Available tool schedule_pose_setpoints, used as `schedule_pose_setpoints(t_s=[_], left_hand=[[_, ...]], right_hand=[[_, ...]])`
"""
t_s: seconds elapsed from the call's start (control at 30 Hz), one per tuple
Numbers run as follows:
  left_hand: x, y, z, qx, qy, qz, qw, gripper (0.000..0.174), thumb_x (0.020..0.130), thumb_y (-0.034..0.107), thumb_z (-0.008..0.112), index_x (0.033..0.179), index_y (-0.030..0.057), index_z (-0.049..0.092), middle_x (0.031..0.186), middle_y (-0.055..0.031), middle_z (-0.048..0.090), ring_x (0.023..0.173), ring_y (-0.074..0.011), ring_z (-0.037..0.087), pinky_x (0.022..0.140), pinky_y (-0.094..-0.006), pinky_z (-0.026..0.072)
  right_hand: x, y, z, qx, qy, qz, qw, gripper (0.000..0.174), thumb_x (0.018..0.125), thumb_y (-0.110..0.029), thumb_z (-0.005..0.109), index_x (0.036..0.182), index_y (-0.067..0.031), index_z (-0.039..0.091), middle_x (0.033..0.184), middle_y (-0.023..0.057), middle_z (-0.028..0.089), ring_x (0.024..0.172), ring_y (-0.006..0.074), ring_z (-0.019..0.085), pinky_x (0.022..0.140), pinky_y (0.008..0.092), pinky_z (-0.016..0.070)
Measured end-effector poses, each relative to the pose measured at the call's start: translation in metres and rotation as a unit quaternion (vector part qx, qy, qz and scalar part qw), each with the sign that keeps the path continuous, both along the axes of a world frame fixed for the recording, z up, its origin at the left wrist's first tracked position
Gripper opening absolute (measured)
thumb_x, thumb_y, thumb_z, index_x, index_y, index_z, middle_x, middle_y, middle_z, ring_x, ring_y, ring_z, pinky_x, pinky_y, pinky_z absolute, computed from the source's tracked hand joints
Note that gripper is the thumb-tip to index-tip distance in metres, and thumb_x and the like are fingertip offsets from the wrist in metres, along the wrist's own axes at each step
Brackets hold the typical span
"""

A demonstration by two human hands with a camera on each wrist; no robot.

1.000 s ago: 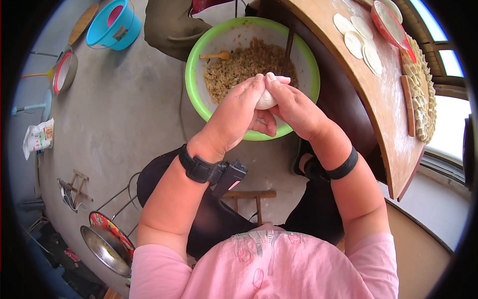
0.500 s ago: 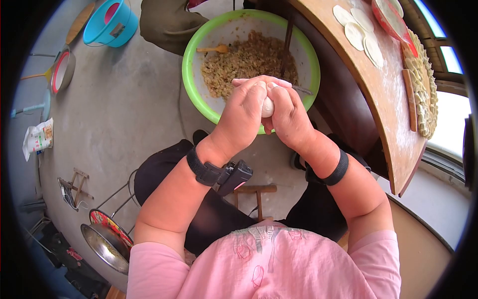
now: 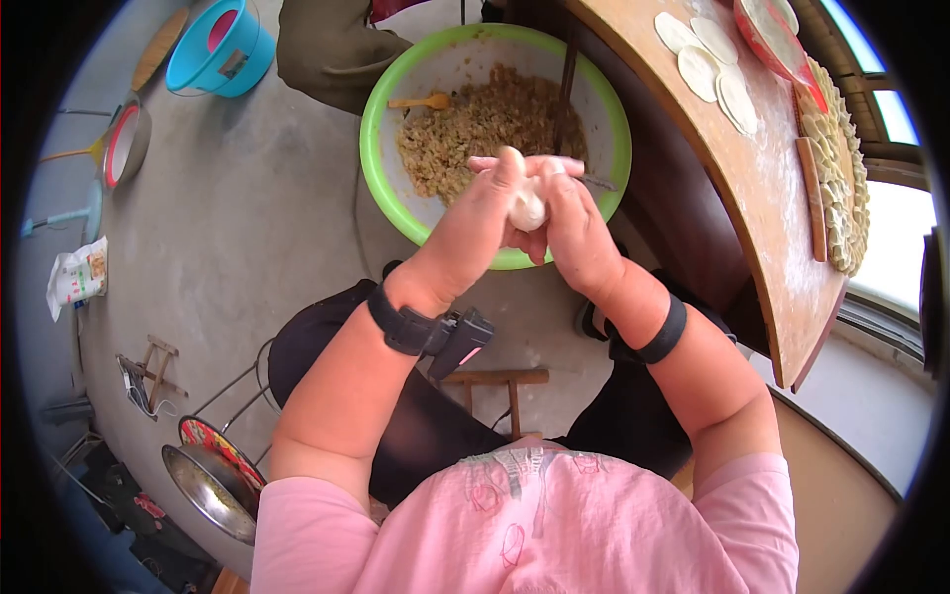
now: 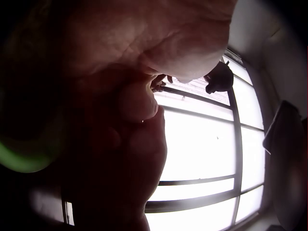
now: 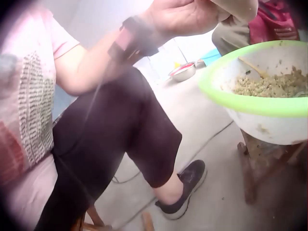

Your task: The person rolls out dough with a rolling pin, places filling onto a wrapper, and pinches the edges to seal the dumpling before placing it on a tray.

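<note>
A white dough dumpling [image 3: 527, 210] sits between both hands, above the near side of the big green-rimmed bowl [image 3: 372, 168]. Around it from the left curls the left hand [image 3: 465, 233], its thumb raised beside the dumpling. The right hand [image 3: 582, 243] holds the other side with its thumb at the dumpling's top; fingers of the two hands overlap beyond and beneath it. Minced filling [image 3: 485, 129] fills the bowl's bottom, with a yellow spoon [image 3: 424, 102] lying in it. In the left wrist view, dark close-up fingers hide most of the dumpling.
At the right, a floured wooden board [image 3: 732, 188] bears several round wrappers [image 3: 698, 71], a rolling pin [image 3: 811, 198], a red-rimmed sieve [image 3: 777, 49] and rows of dumplings [image 3: 841, 178]. A blue bucket [image 3: 233, 64] stands on the floor, upper left. Someone's trousered leg [image 3: 332, 54] is beyond the bowl.
The hands first cupped the dumpling with thumbs together, then pressed closely around it. Now the left thumb has lifted and more of the dumpling shows.
</note>
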State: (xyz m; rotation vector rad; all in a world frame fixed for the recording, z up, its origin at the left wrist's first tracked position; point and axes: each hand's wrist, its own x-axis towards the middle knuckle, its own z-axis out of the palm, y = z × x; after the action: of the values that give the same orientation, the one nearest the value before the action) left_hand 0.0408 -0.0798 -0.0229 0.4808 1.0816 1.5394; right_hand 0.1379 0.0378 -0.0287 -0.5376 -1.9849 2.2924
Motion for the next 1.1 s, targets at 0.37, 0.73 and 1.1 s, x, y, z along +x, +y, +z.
schedule_pose_setpoints(t_s=[0.37,0.73,1.1], left_hand=[[-0.014,-0.001,0.008,-0.014,-0.071,0.023,0.997,0.119,0.080,0.094,0.007,0.159,0.0052,0.018,0.111,-0.0137,0.065,0.094,-0.0210,0.063,0.079,-0.0338,0.0526],[-0.005,0.008,0.008,-0.055,-0.076,0.053,0.994,0.116,0.082,0.093,0.010,0.158,0.0056,0.023,0.121,-0.0160,0.063,0.106,-0.0234,0.060,0.094,-0.0383,0.0491],[-0.002,0.013,0.000,-0.085,-0.052,0.046,0.994,0.098,0.095,0.079,0.010,0.143,0.0026,0.049,0.114,-0.0123,0.064,0.100,-0.0200,0.060,0.090,-0.0338,0.0490]], right_hand=[[0.000,0.037,0.016,0.319,0.132,0.017,0.938,0.033,0.091,-0.024,0.066,0.112,0.0017,0.070,0.103,0.0152,0.065,0.104,0.0294,0.061,0.091,0.0391,0.0510],[0.001,0.041,0.036,0.435,0.144,0.022,0.889,0.013,0.078,-0.004,0.076,0.091,-0.0025,0.074,0.087,0.0082,0.068,0.081,0.0262,0.064,0.072,0.0350,0.0527],[0.072,0.168,0.069,0.459,-0.009,-0.276,0.844,0.021,0.093,-0.016,0.069,0.099,0.0040,0.074,0.083,0.0125,0.071,0.074,0.0161,0.066,0.071,0.0296,0.0518]])
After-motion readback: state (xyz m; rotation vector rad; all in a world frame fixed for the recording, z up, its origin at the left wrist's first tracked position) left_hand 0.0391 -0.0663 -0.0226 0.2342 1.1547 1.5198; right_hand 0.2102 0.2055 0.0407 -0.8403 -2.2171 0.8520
